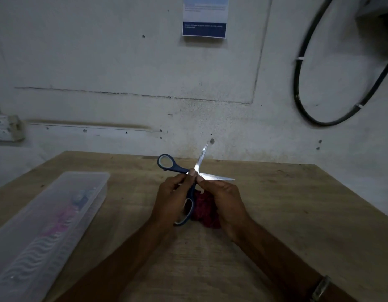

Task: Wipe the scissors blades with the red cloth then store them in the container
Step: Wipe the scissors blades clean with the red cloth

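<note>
Blue-handled scissors [201,158] are held above the middle of the wooden table [297,214] with their blades spread wide, one pointing up and one to the right. My left hand [170,198] grips them near the pivot and lower handle. My right hand [225,199] pinches the base of the right-pointing blade and holds the bunched red cloth [205,208] under its palm. The long translucent plastic container [47,225] lies at the left of the table with its lid on, pink and patterned items dimly visible inside.
A grey wall stands right behind the table's far edge. A black cable loop [302,101] hangs on it at the right, a notice [205,16] at top centre, a socket box [5,128] at the left. My right wrist wears a watch [320,287].
</note>
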The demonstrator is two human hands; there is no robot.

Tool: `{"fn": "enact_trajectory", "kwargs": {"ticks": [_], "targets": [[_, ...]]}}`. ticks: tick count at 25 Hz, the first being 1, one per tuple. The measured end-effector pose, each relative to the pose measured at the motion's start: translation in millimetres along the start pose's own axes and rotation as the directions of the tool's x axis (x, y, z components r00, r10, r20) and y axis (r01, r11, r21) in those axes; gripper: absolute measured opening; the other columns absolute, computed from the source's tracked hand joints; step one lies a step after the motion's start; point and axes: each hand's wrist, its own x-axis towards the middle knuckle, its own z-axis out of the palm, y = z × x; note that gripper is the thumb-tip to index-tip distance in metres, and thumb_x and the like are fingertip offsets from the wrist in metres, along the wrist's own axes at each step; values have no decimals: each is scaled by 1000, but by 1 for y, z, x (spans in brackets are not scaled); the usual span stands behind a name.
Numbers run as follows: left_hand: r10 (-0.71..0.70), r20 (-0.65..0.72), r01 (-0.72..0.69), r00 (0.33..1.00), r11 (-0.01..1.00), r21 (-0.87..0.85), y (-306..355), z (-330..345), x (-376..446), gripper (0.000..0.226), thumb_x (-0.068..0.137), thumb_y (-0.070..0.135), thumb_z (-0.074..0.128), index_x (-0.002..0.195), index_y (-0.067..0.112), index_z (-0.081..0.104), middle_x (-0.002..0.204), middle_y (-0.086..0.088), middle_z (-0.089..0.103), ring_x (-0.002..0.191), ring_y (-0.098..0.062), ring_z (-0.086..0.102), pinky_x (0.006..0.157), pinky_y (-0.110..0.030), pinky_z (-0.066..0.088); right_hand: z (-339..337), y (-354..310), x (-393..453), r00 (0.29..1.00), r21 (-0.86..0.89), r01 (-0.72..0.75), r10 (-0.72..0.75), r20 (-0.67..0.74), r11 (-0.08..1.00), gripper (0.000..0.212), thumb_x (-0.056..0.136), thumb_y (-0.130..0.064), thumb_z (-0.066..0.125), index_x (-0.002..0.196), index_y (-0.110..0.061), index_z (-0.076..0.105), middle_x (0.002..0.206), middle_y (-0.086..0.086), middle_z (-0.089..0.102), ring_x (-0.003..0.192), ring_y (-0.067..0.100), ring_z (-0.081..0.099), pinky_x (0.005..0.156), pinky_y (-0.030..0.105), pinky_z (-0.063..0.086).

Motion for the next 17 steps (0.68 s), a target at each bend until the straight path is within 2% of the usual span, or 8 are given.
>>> {"fn": "enact_trajectory", "kwargs": {"ticks": [2,4,7,9,12,15,17], "targets": [[-147,98,166,984,959,-228,3,0,-2,31,88,40,73,107,17,80,104,-8,79,97,-23,74,85,-36,59,-1,-1,0,1000,-9,6,-6,28,1000,27,95,-24,71,114,-6,76,109,18,76,103,41,72,86,50,61],[-199,164,243,966,916,-318,-1,-2,-1,42,81,40,80,112,13,77,110,-11,76,106,-30,71,99,-45,56,-1,-6,-2,998,9,-29,28,59,1000,27,95,-21,69,115,-3,75,108,19,76,96,35,75,75,41,62],[-250,162,294,955,879,-376,-7,-5,3,34,87,36,75,111,12,78,114,-14,75,119,-40,66,108,-55,49,-1,-9,-2,993,24,-93,91,80,995,28,96,-19,67,116,0,73,108,22,75,90,34,76,68,37,61],[-273,153,312,950,859,-405,-2,-6,3,31,91,34,71,112,11,77,111,-12,77,109,-34,71,102,-51,54,-3,-9,2,994,4,-95,94,61,996,32,89,-19,70,114,0,74,110,20,75,94,33,76,73,39,62],[-334,86,328,939,787,-523,7,-16,8,23,93,29,71,108,13,76,93,-3,78,90,-20,72,90,-39,57,-10,-11,9,990,46,-140,140,12,989,46,71,-27,78,111,-3,77,118,15,74,110,33,71,98,49,56],[-373,-1,293,928,731,-616,5,-32,20,18,92,23,72,108,14,76,88,3,75,84,-10,69,81,-26,55,-26,-24,17,978,216,-204,210,-7,955,38,84,-17,72,120,-4,72,124,16,72,115,30,69,101,49,54],[-379,-52,264,924,729,-632,0,-40,27,15,91,20,74,104,13,77,90,2,75,82,-9,70,76,-22,59,-39,-35,23,984,279,-123,154,-91,952,34,89,-18,73,121,-7,73,125,15,71,119,29,67,103,47,53]]}}
